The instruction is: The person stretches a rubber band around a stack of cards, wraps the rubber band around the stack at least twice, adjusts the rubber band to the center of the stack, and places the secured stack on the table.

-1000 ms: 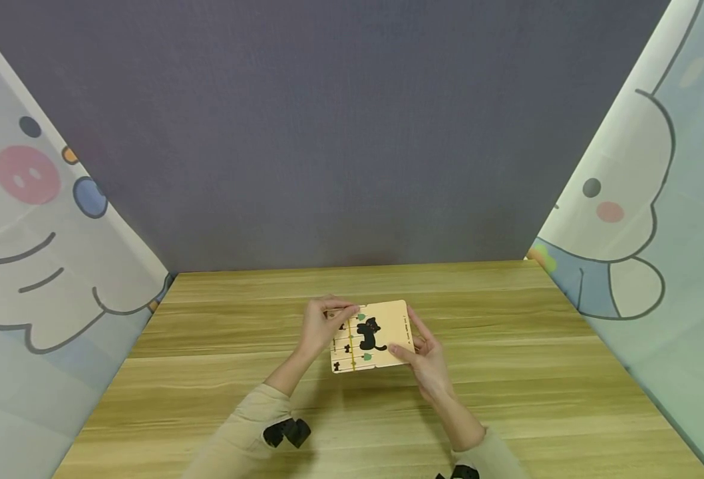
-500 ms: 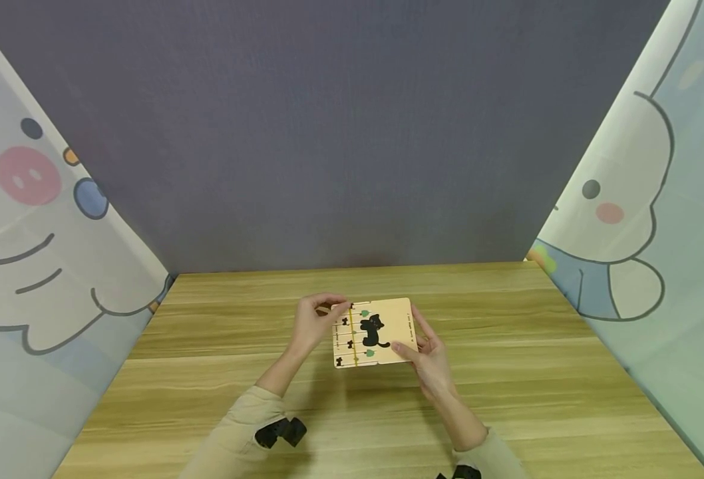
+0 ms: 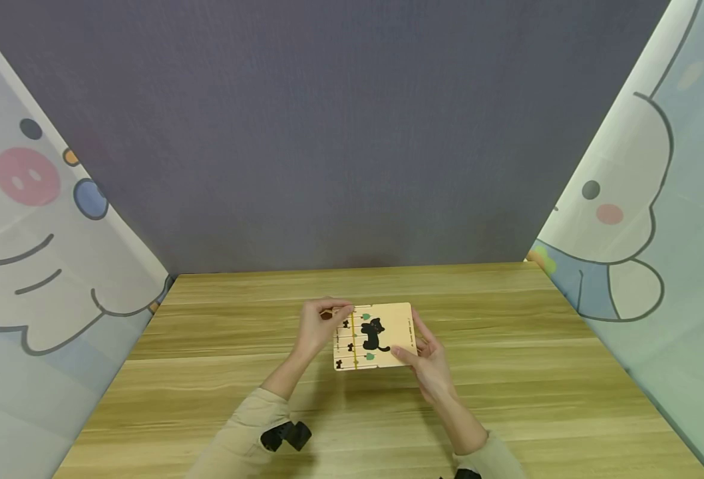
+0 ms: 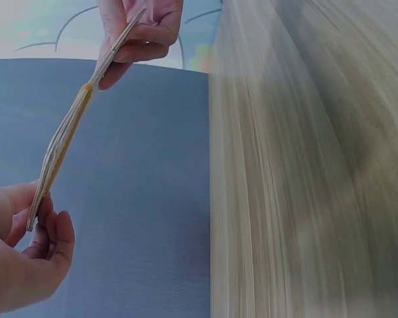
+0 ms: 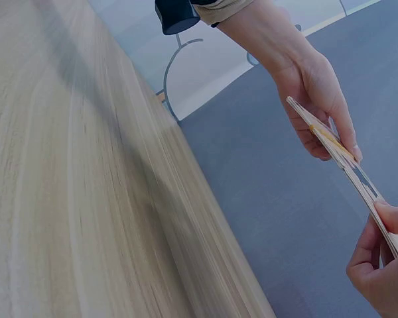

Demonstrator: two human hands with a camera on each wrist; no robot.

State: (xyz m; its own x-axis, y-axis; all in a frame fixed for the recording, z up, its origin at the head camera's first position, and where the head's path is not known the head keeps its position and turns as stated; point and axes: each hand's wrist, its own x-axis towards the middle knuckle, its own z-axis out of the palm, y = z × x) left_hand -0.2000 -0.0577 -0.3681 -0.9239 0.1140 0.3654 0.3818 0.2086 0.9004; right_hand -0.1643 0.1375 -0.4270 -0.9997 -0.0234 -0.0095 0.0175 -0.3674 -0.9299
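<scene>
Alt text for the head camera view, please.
A left hand and a right hand hold a flat cream bundle printed with a black cat above a wooden table. A yellow band crosses the bundle near its left end.

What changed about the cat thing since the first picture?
The flat, cream rectangular stack with the black cat shifted slightly right and turned more level. The left hand drew slightly left across it. Nothing was let go: that hand and the right hand still hold it, and the thin yellow band stays around it.
</scene>
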